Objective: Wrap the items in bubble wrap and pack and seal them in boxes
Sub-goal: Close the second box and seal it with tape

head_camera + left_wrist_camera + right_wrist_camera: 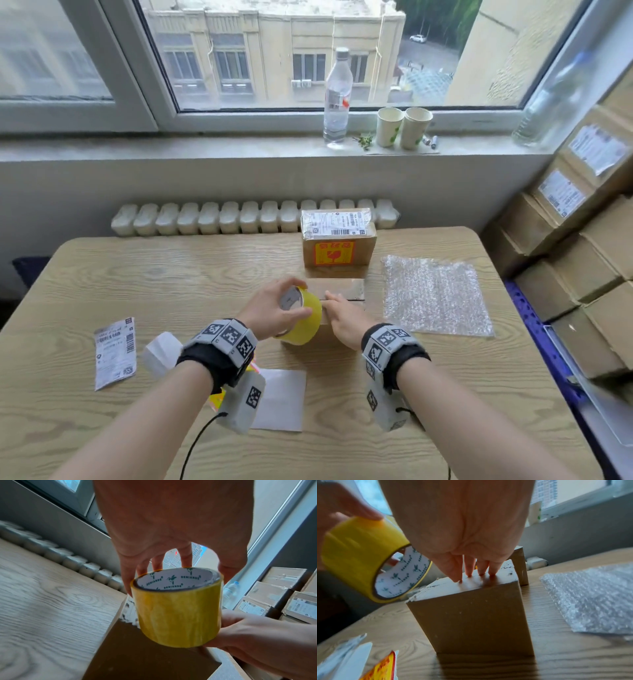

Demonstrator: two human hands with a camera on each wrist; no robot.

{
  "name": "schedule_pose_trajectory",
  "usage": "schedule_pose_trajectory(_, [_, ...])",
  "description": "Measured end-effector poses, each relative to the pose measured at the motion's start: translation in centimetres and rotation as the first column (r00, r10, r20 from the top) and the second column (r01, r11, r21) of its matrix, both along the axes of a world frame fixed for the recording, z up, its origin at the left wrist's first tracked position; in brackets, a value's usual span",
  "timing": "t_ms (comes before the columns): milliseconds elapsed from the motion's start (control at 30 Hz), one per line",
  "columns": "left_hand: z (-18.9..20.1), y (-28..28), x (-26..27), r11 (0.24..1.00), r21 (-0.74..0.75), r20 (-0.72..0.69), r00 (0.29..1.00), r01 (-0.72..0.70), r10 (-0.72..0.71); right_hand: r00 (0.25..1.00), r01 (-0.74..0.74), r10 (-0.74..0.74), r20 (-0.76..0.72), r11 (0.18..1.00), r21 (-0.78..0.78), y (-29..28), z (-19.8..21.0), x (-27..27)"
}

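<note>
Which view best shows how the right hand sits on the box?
Right wrist: the right hand's fingertips press the box top. Head shows only its back; left wrist shows it behind the tape roll.

On the tabletop (102, 274) a small box (342, 291) sits at the centre with a labelled box (337, 240) behind it, bubble wrap (435, 294) to its right, a label (114, 353) far left and paper (284, 401) in front.
</note>
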State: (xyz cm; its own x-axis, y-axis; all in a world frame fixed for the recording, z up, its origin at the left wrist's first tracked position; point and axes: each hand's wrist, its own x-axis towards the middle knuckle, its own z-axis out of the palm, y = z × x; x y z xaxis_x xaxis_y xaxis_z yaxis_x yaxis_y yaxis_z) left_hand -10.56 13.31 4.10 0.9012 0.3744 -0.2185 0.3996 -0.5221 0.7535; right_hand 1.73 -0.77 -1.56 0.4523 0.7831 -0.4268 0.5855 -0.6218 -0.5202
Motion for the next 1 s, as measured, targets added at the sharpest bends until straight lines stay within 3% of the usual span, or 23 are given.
schedule_pose_trajectory(133, [0.3,-0.3,2.7,0.998,-0.055,-0.036,0.999,0.004,-0.006,0.961,0.190,-0.150,-0.230,0.968,0.164,0.2,-0.2,1.4])
schedule_pose_trajectory(267, [-0.2,-0.6,4.3,0.995,-0.087,-0.060,0.997,0.040,-0.045,0.857,0.456,-0.326,-0.399,0.842,0.289,0.7,0.8,3.1])
schedule_pose_trajectory(433, [-1.1,-0.6,5.4,0.992,-0.108,-0.083,0.994,0.063,-0.072,0.699,0.588,-0.298,-0.650,0.756,0.287,1.0,1.2,3.3])
schedule_pose_trajectory(700, [-1.3,-0.5,6.2,0.982,-0.174,-0.069,0.994,0.074,-0.087,0.621,0.696,-0.339,-0.707,0.653,0.299,1.1,1.1,3.5])
schedule_pose_trajectory(1000, [-1.9,0.2,6.2,0.971,-0.239,-0.116,0.993,-0.003,-0.025,0.611,0.718,-0.364,-0.703,0.629,0.298,1.6,1.4,2.9])
